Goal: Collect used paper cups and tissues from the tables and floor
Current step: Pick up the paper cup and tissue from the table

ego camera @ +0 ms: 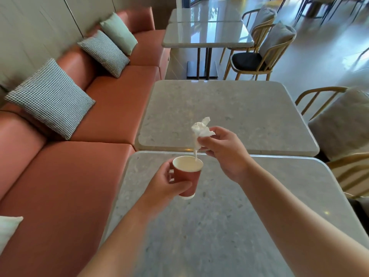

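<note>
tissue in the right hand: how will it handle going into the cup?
Likely floppy: the tissue trails a limp tail from the right hand toward the cup. Probably very light and compressible, since it's crumpled. The left hand steadies the cup.

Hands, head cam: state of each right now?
Left hand: closed around the red paper cup, held upright above the table.
Right hand: closed on a crumpled tissue, its tail dangling into the cup.

The paper cup (187, 176) in my left hand (165, 184) looks matt red outside and pale inside. The tissue (200, 130) is thin, crumpled white paper. My bench (199, 226) is speckled grey stone, smooth with a soft sheen. The sofa (119, 100) is smooth terracotta leather-look upholstery.
</note>
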Motion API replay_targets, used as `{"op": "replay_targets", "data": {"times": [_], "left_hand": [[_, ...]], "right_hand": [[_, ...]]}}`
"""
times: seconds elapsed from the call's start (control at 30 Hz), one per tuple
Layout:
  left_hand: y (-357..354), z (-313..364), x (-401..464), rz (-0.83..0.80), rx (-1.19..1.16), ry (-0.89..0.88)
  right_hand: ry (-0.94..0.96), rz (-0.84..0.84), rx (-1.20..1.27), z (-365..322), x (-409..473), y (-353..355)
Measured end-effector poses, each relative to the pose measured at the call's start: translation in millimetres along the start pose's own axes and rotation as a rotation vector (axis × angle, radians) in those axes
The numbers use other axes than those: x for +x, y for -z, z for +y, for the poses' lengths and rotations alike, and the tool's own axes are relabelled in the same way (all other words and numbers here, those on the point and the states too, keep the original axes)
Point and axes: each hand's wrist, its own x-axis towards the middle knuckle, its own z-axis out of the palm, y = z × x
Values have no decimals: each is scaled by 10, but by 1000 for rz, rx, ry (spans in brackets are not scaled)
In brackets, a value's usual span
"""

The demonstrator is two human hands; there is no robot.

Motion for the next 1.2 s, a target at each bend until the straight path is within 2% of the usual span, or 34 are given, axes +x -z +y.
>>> {"op": "replay_targets", "data": {"times": [0.13,0.33,0.53,0.67,0.87,1.2], "left_hand": [[-85,69,-142,2,131,-51],[-147,184,-279,0,147,-176],[-302,333,-445,-37,145,-262],[-533,391,-576,-97,149,-284],[-989,416,-818,-168,18,-232],[-2164,293,-1480,-227,-59,-194]], "right_hand": [[-21,-44,-69,-128,-300,-102],[33,13,-382,-155,-618,-161],[176,89,-848,-260,-856,-123],[164,69,-946,-327,-1085,63],[156,233,-709,-366,-1568,539],[25,361,-41,-225,-2851,1594]]}}
